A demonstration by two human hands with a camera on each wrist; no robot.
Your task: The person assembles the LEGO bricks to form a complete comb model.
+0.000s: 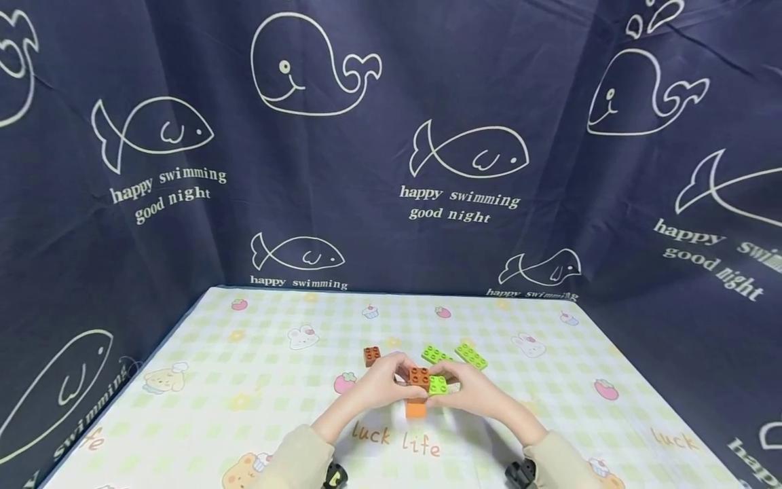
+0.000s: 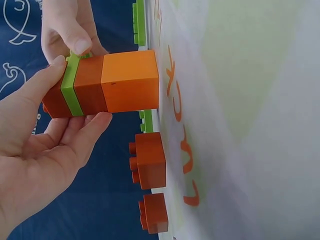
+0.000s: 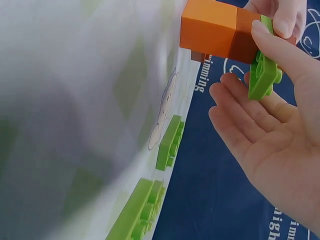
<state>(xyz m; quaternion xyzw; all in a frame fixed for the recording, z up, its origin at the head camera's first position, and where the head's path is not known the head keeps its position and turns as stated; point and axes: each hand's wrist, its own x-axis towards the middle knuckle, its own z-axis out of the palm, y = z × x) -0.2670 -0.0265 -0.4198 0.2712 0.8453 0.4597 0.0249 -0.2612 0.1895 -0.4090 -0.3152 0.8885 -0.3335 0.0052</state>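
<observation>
A stack of toy building bricks stands on the table between both hands. At its bottom is an orange brick, then a brown brick, a thin green brick and another brown brick on top. From the left, my left hand grips the stack, thumb on the top brown brick and a fingertip by the lower one. The green brick sticks out to the right, studs up. My right hand pinches around this overhang, its thumb against the side of the stack and its other fingers loosely spread.
Behind my left hand lies a loose brown brick; the left wrist view shows two brown bricks beside the stack. Two flat green bricks lie behind my right hand. The patterned tablecloth meets a dark blue curtain.
</observation>
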